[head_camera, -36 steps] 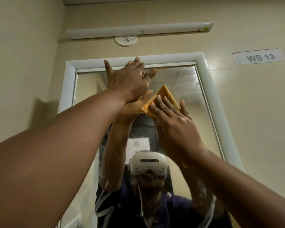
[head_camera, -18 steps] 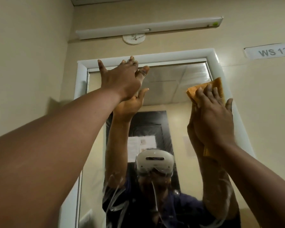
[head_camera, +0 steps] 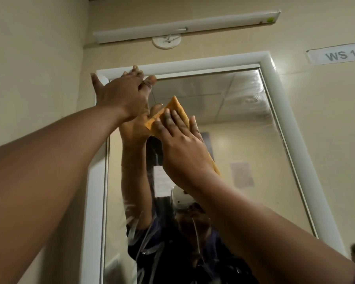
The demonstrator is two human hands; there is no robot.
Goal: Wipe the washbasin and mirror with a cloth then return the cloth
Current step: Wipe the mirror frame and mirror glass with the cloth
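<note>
The mirror (head_camera: 244, 152) hangs on the wall in a white frame (head_camera: 201, 63). My right hand (head_camera: 182, 144) lies flat on an orange cloth (head_camera: 175, 108) and presses it against the glass in the upper middle of the mirror. One corner of the cloth sticks up past my fingertips. My left hand (head_camera: 121, 95) rests with spread fingers on the top left corner of the frame and holds nothing. The washbasin is out of view.
A white tube light (head_camera: 184, 27) runs along the wall above the mirror, with a round white fitting (head_camera: 166, 42) under it. A label reading WS 13 (head_camera: 340, 55) is stuck on the wall at the upper right. A beige side wall stands close on the left.
My right hand has slid the cloth from the mirror's upper right edge back left to the upper middle. The left hand stays at the frame's top left corner.
</note>
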